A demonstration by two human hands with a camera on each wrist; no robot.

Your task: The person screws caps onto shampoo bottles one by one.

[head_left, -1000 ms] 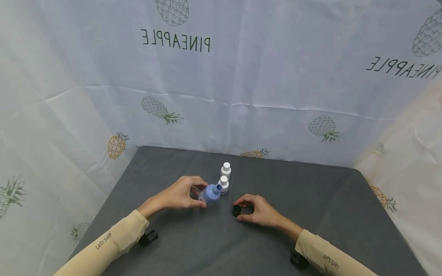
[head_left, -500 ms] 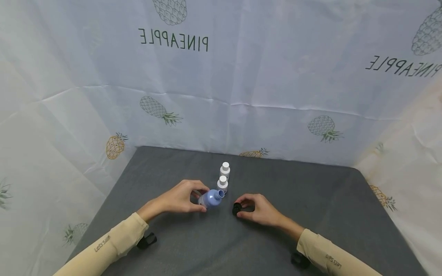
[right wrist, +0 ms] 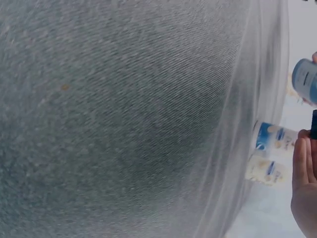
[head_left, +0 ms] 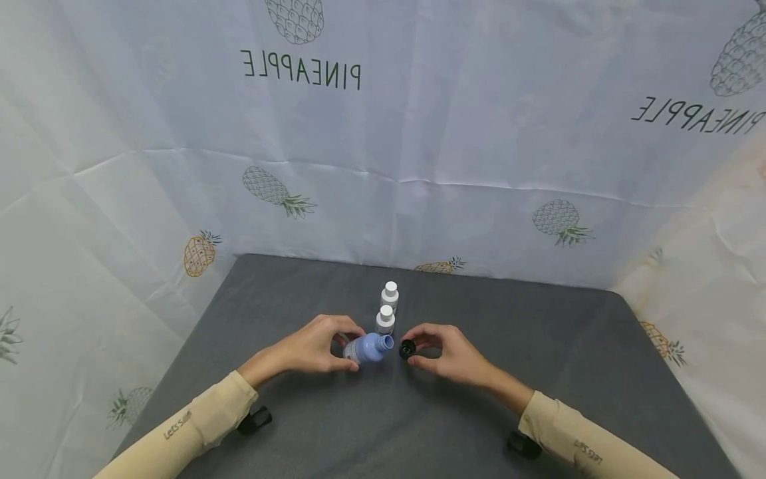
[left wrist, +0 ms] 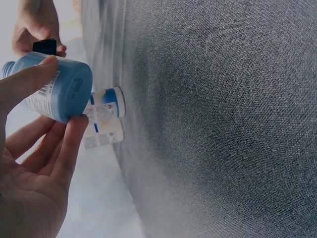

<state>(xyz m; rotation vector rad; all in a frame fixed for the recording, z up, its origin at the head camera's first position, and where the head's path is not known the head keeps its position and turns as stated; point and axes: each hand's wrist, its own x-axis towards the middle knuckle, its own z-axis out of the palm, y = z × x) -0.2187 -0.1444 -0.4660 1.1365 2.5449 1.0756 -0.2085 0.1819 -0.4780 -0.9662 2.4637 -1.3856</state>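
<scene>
A blue bottle with a bare threaded neck tilts to the right, its mouth towards my right hand. My left hand grips it round the body, thumb on one side and fingers on the other; a barcode label shows in the left wrist view. Between thumb and fingertips my right hand pinches a black cap, hollow side towards the viewer. The cap is a short way right of the bottle's mouth. In the right wrist view the bottle and cap are cut off at the edge.
Two white-capped bottles stand just behind the blue one, a nearer white bottle and a farther white bottle. A grey cloth covers the table. A pineapple-print curtain hangs behind and at the sides.
The blue bottle has tilted further over to the right, and my left hand has lowered slightly. My right hand has brought the cap slightly up and nearer the bottle's mouth.
</scene>
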